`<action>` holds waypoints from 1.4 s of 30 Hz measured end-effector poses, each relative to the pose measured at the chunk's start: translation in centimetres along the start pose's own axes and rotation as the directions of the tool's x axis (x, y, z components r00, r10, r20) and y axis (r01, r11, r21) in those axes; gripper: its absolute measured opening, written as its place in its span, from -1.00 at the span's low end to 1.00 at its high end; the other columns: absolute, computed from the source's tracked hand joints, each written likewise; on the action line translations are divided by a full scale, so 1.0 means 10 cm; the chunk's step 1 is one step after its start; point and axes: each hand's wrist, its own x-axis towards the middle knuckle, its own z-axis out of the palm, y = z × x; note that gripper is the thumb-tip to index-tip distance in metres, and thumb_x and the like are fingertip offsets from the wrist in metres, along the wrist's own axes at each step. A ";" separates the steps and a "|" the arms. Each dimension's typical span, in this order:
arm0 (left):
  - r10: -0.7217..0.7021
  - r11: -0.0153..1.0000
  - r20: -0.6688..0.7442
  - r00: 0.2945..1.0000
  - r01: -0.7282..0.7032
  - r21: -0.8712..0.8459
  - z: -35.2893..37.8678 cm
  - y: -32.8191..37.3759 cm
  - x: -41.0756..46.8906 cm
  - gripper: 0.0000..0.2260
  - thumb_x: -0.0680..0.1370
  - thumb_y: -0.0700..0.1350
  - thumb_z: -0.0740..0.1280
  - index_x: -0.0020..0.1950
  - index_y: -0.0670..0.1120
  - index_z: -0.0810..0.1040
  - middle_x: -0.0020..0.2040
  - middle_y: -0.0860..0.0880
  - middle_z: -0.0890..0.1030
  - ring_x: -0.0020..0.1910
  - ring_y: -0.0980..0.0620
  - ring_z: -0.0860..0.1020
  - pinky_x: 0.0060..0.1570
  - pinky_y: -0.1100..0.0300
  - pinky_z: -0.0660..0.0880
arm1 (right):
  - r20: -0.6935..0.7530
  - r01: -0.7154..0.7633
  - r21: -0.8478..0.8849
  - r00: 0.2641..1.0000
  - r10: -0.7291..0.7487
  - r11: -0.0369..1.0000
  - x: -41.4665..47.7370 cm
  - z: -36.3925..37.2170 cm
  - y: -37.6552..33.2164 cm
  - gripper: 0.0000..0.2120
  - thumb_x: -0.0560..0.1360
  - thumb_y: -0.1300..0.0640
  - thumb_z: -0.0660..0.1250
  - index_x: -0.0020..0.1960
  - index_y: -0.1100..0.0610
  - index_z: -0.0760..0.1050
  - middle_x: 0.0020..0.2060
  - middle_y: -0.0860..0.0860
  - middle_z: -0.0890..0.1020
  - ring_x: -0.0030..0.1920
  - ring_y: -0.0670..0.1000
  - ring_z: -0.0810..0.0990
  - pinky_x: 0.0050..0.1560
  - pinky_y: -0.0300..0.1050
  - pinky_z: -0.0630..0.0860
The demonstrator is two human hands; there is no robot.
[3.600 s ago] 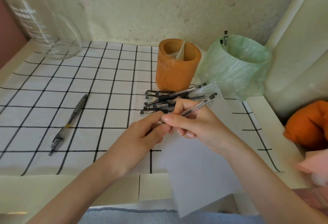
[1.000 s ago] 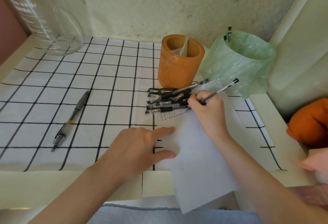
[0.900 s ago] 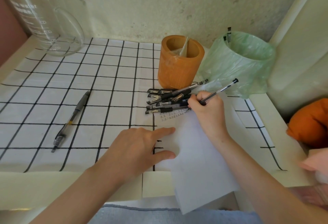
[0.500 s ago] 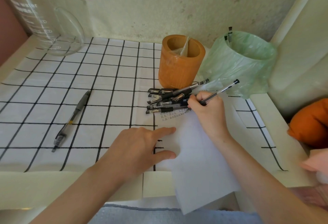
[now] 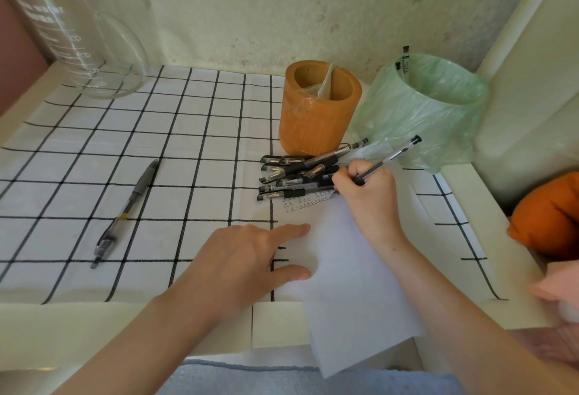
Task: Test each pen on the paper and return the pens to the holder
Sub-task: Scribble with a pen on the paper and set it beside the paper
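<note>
Head view. My right hand [image 5: 366, 194] grips a clear-barrelled black pen [image 5: 391, 156]. The fingers are curled round its lower barrel, the upper end slants up to the right, and the tip is hidden under my fingers at the far left corner of the white paper [image 5: 354, 285], beside rows of small written marks [image 5: 305, 202]. My left hand [image 5: 244, 256] lies flat with straight fingers and holds nothing, its fingertips pressing the paper's left edge. A pile of black pens [image 5: 297, 175] lies on the checked cloth [image 5: 188, 131], touching the paper's far edge. The orange holder [image 5: 319, 109] stands upright just behind the pile. To its right is a green bag-lined container [image 5: 429, 109] with two pen ends [image 5: 405, 61] showing above its rim. A grey pen [image 5: 128, 209] lies alone, well apart to the left. A glass beaker [image 5: 78, 37] stands in the far left corner.
</note>
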 end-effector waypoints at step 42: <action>0.044 0.962 -0.074 0.996 -0.063 -0.266 -0.04 0.02 -0.01 -0.58 0.54 0.15 0.12 0.40 0.25 0.19 -0.42 0.06 0.37 -0.37 0.11 0.41 -0.33 0.30 0.33 | -0.036 -0.096 0.241 0.994 0.108 0.966 0.02 -0.05 -0.07 -0.66 0.50 0.32 0.30 -0.45 0.24 0.40 -0.60 -0.07 0.50 -0.54 -0.21 0.38 -0.40 -0.36 0.28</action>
